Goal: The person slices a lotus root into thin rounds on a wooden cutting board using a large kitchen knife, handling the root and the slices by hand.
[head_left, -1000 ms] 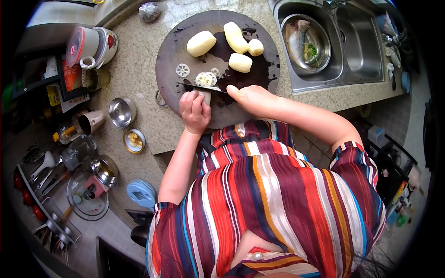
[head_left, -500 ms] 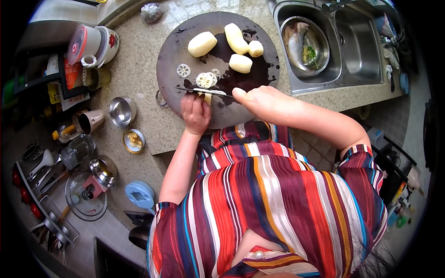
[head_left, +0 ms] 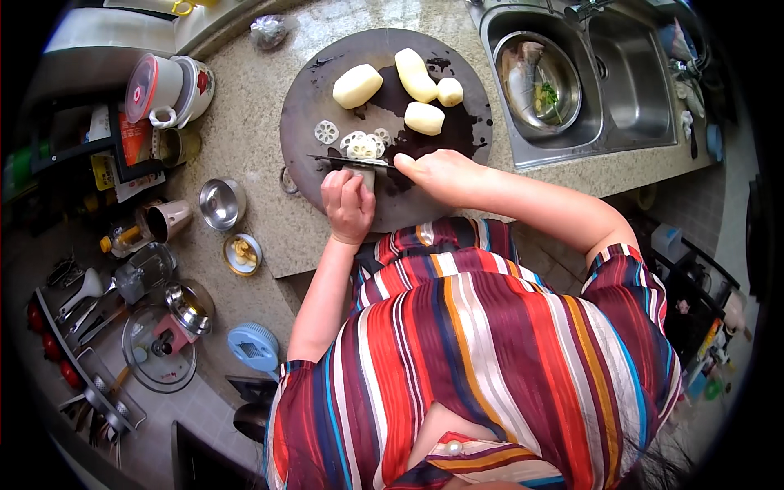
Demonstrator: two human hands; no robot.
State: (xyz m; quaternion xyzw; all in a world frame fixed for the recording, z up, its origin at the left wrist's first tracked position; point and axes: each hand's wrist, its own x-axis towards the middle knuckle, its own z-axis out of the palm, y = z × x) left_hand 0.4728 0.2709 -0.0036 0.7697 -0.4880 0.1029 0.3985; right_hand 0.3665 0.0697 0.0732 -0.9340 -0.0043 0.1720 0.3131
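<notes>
Sliding left across the board (head_left: 304,106) since half a second ago, our right hand (head_left: 441,176) is closed around the knife (head_left: 331,158). Our left hand (head_left: 349,204) stays curled tight on the root (head_left: 360,176), on the board's near part; slices (head_left: 362,146) lie beyond the blade. Left of the board, a dish (head_left: 258,256) holds yellow pieces (head_left: 243,251); right of it, in the sink (head_left: 635,124), a bowl (head_left: 572,77) holds something pale (head_left: 521,82) we cannot identify, and greens (head_left: 545,95).
</notes>
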